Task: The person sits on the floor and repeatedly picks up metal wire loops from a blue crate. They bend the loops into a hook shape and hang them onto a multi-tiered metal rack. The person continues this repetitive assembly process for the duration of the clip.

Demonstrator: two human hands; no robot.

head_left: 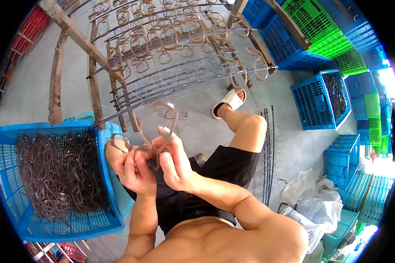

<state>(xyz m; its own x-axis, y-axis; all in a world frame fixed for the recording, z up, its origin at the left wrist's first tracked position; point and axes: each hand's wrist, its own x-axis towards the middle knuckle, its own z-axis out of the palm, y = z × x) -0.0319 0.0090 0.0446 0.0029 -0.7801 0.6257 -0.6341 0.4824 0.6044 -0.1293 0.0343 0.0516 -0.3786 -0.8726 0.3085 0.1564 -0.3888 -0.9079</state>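
Head view: we see the left hand [134, 168] and right hand [173, 160] pinching one brown frame [159, 125] between thumbs and fingertips, its rims rising just above the fingers. Left of the fingers sits a blue crate [114, 221] of frames; beyond them stands a rack [118, 98].

Eyeglass frame [156, 127]: translucent brownish plastic, smooth, slight gloss. Crate [114, 219]: blue moulded plastic lattice, matt. Rack [171, 52]: thin metal wire rods, dull grey, on rough weathered wood posts [56, 83]. Sandal [227, 101]: white, smooth, rubbery-looking. Shorts [224, 164]: black matt cloth.
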